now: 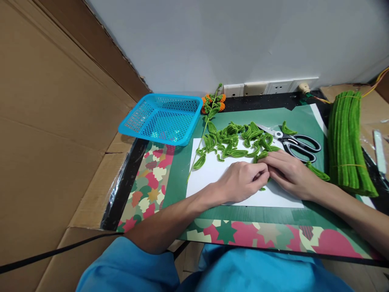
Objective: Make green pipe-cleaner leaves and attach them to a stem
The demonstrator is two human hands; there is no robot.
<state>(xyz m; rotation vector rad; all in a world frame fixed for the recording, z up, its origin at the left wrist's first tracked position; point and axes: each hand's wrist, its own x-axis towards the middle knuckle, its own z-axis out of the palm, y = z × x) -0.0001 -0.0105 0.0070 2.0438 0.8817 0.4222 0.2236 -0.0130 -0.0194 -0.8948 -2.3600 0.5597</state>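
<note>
My left hand (243,180) and my right hand (287,170) meet over a white sheet of paper (206,182), fingers closed and fingertips touching. Between them they pinch a green pipe cleaner (263,189); only small bits of it show, and the fingers cover the rest. Just beyond my hands lies a loose pile of green pipe-cleaner leaves (227,140), bent into looped shapes. Black-and-grey scissors (293,142) rest beside my right hand, blades partly over the leaves. Another green leaf (317,172) sits near my right wrist.
A blue perforated basket (164,117) stands at the back left. Beside it lies a green stem with orange flowers (214,105). A thick bundle of green pipe cleaners (348,146) is at the right. Wall sockets (255,88) line the back, and cardboard (60,121) rises at left.
</note>
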